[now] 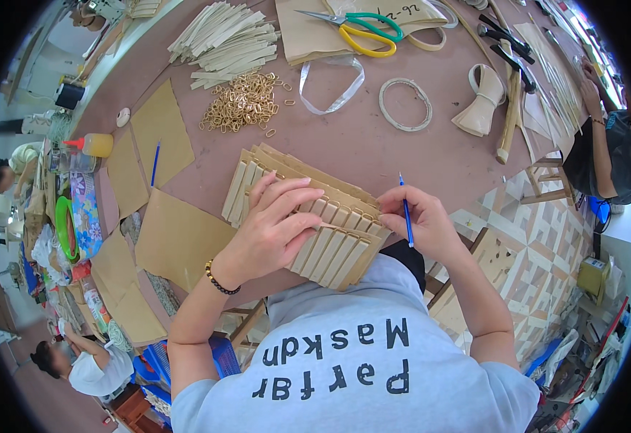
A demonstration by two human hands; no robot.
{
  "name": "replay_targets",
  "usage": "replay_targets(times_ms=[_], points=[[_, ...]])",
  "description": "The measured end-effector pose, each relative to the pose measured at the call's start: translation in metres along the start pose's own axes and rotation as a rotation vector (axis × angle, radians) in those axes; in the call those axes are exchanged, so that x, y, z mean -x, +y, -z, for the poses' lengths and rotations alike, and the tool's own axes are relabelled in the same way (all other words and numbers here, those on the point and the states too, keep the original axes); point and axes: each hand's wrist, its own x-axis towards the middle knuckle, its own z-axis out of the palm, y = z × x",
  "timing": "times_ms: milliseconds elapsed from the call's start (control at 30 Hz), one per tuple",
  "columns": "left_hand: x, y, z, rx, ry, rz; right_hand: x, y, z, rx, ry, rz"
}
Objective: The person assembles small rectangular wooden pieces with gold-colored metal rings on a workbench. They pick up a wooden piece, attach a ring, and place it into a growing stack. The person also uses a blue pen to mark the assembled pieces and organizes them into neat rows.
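At the table's near edge, close to my body, lies a stack of brown cardboard cards (359, 277) bearing rows of cream strips (328, 254) with small gold metal loops along their tops. My left hand (276, 225) grips the stack from the left, fingers bent over its upper side and thumb against a front card. On the stack's right edge rests my right hand (429, 227), its thumb and fingertips closed. A slim blue pen (408, 222) is held in that hand, standing nearly upright. What the left palm covers is hidden.
Beyond the stack lie gold oval rings (243, 102), a pile of cream strips (225, 40), scissors (373, 32), a tape coil (406, 105) and a hammer (505, 137). Brown card sheets (182, 234), another blue pen (156, 164) and a glue bottle (97, 145) are leftward. A person (604, 148) sits at right.
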Motion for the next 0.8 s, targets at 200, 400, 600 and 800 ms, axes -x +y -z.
replay_targets(times_ms=[200,400,600,800], points=[[-0.006,0.0,0.006,-0.016,-0.015,-0.016,0.001,-0.007,0.003,-0.114,0.002,-0.119],[-0.014,0.002,-0.003,-0.063,0.043,-0.005,0.004,-0.015,0.0,-0.109,-0.008,-0.12],[0.012,0.016,0.001,0.106,0.323,0.109,0.009,-0.012,-0.009,0.084,-0.064,-0.025],[0.071,0.04,0.011,0.973,-0.13,0.363,0.008,-0.053,-0.032,-0.105,-0.176,-0.021]])
